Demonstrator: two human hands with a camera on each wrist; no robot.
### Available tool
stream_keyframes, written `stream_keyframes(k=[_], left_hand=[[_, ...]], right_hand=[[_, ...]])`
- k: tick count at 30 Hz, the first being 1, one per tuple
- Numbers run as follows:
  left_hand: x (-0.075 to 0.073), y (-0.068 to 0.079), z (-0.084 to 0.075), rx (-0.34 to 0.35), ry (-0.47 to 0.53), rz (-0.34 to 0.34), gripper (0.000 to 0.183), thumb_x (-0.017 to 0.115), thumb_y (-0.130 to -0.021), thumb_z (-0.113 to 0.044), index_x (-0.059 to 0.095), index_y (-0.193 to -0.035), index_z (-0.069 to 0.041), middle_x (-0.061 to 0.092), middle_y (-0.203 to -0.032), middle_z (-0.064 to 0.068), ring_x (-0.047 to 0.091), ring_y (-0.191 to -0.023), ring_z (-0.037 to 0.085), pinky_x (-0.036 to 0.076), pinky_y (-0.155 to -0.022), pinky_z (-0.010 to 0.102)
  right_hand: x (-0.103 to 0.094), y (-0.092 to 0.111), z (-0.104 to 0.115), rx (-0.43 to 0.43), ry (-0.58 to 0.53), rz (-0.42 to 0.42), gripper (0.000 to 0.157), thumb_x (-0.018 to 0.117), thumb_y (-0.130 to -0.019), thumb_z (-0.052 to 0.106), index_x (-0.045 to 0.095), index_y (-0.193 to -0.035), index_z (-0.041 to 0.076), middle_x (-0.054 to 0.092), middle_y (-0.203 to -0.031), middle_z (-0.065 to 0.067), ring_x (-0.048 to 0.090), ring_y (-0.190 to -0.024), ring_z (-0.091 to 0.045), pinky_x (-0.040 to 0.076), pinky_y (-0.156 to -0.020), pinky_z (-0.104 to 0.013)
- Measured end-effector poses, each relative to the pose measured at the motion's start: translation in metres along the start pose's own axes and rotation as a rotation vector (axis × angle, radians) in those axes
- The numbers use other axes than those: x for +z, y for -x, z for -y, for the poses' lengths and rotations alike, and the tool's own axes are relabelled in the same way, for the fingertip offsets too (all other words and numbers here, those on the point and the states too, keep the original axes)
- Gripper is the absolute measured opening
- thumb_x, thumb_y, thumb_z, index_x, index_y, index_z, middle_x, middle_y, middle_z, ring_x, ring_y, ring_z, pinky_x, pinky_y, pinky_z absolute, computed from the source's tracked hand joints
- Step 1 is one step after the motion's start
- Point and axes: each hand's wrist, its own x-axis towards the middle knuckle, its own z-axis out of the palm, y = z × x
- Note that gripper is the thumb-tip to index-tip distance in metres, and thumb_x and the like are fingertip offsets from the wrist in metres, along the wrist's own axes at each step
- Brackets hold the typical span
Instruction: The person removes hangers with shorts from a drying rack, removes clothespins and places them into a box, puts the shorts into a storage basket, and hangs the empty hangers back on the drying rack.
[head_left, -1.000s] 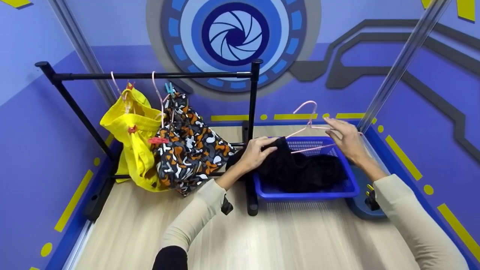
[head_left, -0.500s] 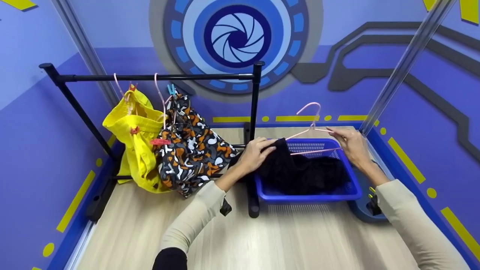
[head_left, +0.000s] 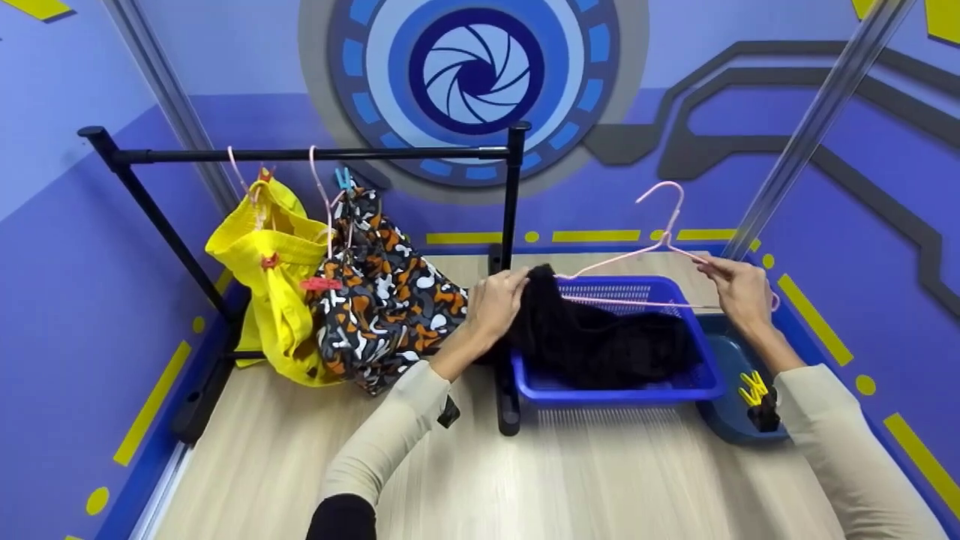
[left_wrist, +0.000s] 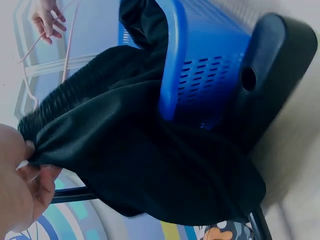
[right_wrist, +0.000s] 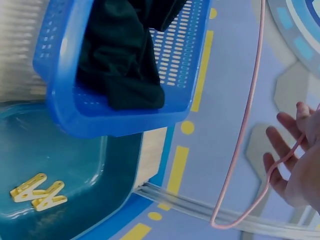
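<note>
My left hand (head_left: pixel 493 304) pinches the edge of a black garment (head_left: pixel 607 349). Its gathered elastic waistband (left_wrist: pixel 75 95) shows in the left wrist view. Much of the cloth lies in a blue perforated basket (head_left: pixel 615 394), and part hangs over the basket's left side. My right hand (head_left: pixel 739 289) holds the right arm of a pink wire hanger (head_left: pixel 666 238) between thumb and fingers. The hanger's hook points up. Its left end meets the waistband beside my left hand; whether it is inside cannot be seen.
On the left stands a black clothes rack (head_left: pixel 420 154). Yellow pants (head_left: pixel 277 300) and a patterned garment (head_left: pixel 390 300) hang there from pink hangers with clothespins. A teal basin (head_left: pixel 724 349) with yellow clothespins (head_left: pixel 752 388) sits right of the basket. Walls enclose the table.
My right hand has taken hold of the hanger's right arm and moved right. The hanger has shifted right, its hook now higher. My left hand has moved slightly left with the waistband.
</note>
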Motion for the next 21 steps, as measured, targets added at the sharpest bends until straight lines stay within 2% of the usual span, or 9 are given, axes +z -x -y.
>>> stream_keyframes(k=[2, 3, 5, 7, 10, 13, 16, 19, 21], left_hand=[[0.001, -0.001, 0.002, -0.069, 0.015, -0.009, 0.022, 0.060, -0.102, -0.020, 0.075, -0.116, -0.011, 0.078, -0.092, 0.011, 0.076, -0.082, 0.034, 0.059, -0.066, 0.046], [0.001, -0.003, 0.003, -0.121, 0.061, -0.009, 0.021, 0.060, -0.102, -0.017, 0.074, -0.116, -0.009, 0.078, -0.093, 0.013, 0.076, -0.083, 0.035, 0.059, -0.068, 0.046], [0.001, -0.007, 0.004, -0.243, 0.221, 0.007, 0.021, 0.060, -0.101, -0.012, 0.072, -0.115, -0.003, 0.078, -0.094, 0.017, 0.076, -0.079, 0.036, 0.060, -0.073, 0.045], [-0.001, -0.014, 0.003, -0.352, 0.442, 0.023, 0.020, 0.059, -0.102, -0.010, 0.070, -0.115, 0.001, 0.078, -0.095, 0.020, 0.076, -0.072, 0.034, 0.061, -0.072, 0.042], [-0.004, -0.025, -0.005, -0.432, 0.676, 0.026, 0.022, 0.055, -0.104, -0.011, 0.067, -0.118, 0.001, 0.078, -0.090, 0.018, 0.070, -0.059, 0.020, 0.059, -0.068, 0.030], [-0.004, -0.035, -0.017, -0.408, 0.761, -0.003, 0.024, 0.052, -0.106, -0.015, 0.065, -0.122, -0.004, 0.077, -0.093, 0.015, 0.062, -0.068, 0.009, 0.052, -0.069, 0.024], [0.002, -0.039, -0.027, -0.329, 0.780, 0.020, 0.024, 0.050, -0.106, -0.013, 0.063, -0.125, -0.006, 0.075, -0.103, 0.014, 0.059, -0.078, 0.011, 0.048, -0.074, 0.025], [0.016, -0.034, -0.029, -0.225, 0.749, 0.146, 0.025, 0.049, -0.105, -0.007, 0.061, -0.127, -0.008, 0.072, -0.112, 0.013, 0.058, -0.084, 0.012, 0.049, -0.078, 0.026], [0.025, -0.026, -0.028, -0.124, 0.679, 0.258, 0.026, 0.049, -0.103, -0.003, 0.060, -0.126, -0.008, 0.069, -0.110, 0.014, 0.053, -0.080, 0.013, 0.049, -0.078, 0.029]], right_hand=[[-0.004, 0.002, -0.005, 0.044, 0.014, 0.015, 0.021, 0.071, -0.096, 0.013, 0.078, -0.113, 0.003, 0.077, -0.099, -0.022, 0.037, -0.060, 0.022, 0.024, -0.045, -0.018], [-0.007, 0.002, -0.007, 0.067, 0.027, 0.019, 0.022, 0.070, -0.097, 0.013, 0.077, -0.115, 0.003, 0.077, -0.100, -0.021, 0.037, -0.060, 0.023, 0.023, -0.045, -0.018], [-0.014, 0.003, -0.011, 0.117, 0.047, 0.028, 0.023, 0.067, -0.099, 0.015, 0.077, -0.117, 0.004, 0.077, -0.102, -0.020, 0.038, -0.060, 0.022, 0.026, -0.045, -0.018], [-0.020, 0.004, -0.013, 0.160, 0.063, 0.044, 0.025, 0.065, -0.101, 0.019, 0.076, -0.118, 0.005, 0.077, -0.102, -0.021, 0.040, -0.060, 0.020, 0.028, -0.046, -0.019], [-0.026, 0.004, -0.013, 0.212, 0.050, 0.077, 0.027, 0.063, -0.102, 0.022, 0.076, -0.118, 0.004, 0.076, -0.102, -0.024, 0.046, -0.060, 0.022, 0.035, -0.050, -0.013], [-0.027, 0.005, -0.008, 0.275, -0.035, 0.128, 0.030, 0.061, -0.103, 0.022, 0.074, -0.120, 0.000, 0.078, -0.098, -0.022, 0.054, -0.061, 0.020, 0.044, -0.054, -0.009], [-0.027, 0.006, -0.003, 0.348, -0.212, 0.194, 0.036, 0.059, -0.104, 0.020, 0.067, -0.126, -0.007, 0.078, -0.080, -0.001, 0.063, -0.060, 0.013, 0.051, -0.054, -0.011], [-0.026, 0.008, 0.000, 0.381, -0.361, 0.216, 0.040, 0.059, -0.104, 0.017, 0.061, -0.130, -0.014, 0.068, -0.068, 0.021, 0.063, -0.057, 0.008, 0.049, -0.049, -0.012], [-0.025, 0.009, 0.001, 0.373, -0.393, 0.213, 0.041, 0.060, -0.103, 0.016, 0.060, -0.129, -0.016, 0.066, -0.064, 0.024, 0.057, -0.053, 0.007, 0.042, -0.046, -0.010]])
